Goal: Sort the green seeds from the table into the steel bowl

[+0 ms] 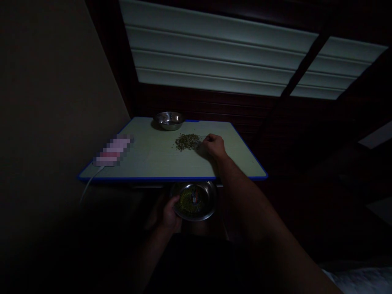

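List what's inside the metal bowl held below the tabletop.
Greenish grains and a small printed item show inside the metal bowl; the bottom beneath them is hidden.

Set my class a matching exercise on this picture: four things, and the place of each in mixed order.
Things
1. Left hand
2. Right hand
3. White cable
4. Upper bowl

Places
A. Near the far edge of the table
B. At the right side of the grain pile
C. On the rim of the lower bowl
D. Hanging over the near edge

Pairs: 1-C, 2-B, 3-D, 4-A
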Available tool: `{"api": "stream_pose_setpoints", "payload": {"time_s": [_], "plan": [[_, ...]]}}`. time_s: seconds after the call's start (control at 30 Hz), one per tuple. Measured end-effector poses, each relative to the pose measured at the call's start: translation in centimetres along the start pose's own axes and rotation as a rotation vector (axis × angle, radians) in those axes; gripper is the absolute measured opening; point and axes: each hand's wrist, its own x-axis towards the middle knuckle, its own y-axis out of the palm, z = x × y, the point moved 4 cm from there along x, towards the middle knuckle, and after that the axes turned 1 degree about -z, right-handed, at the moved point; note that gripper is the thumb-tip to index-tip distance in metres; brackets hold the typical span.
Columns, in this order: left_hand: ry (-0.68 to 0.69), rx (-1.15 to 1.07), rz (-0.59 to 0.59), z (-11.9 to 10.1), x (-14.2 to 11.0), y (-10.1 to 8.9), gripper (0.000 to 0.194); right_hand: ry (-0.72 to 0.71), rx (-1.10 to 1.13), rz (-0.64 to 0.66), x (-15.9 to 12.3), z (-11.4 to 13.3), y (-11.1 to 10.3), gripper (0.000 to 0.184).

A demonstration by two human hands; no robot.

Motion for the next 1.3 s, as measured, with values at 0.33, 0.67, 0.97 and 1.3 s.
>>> {"api": "stream_pose_setpoints", "payload": {"time_s": [0.33, 0.67, 0.97, 1.3], "plan": [[-0.049, 0.009, -0.006, 0.1, -0.1, 0.2, 0.02, 0.094, 0.128, 0.011, -0.4, -1.0, -1.1, 0.009], [-0.048, 0.0, -0.04, -0.1, -0.6, 0.6, 0.016, 0.039, -0.072, -0.099, -0.7, -0.6, -1.8, 0.007], [-0.046, -0.021, -0.037, 0.0, -0.2, 0.1, 0.015, 0.04, -0.053, -0.084, -0.8, -0.6, -1.7, 0.007], [-0.035, 0.001, -0.026, 0.1, 0.0, 0.1, 0.014, 0.045, 0.024, -0.03, -0.9, -0.6, -1.4, 0.007]]}}
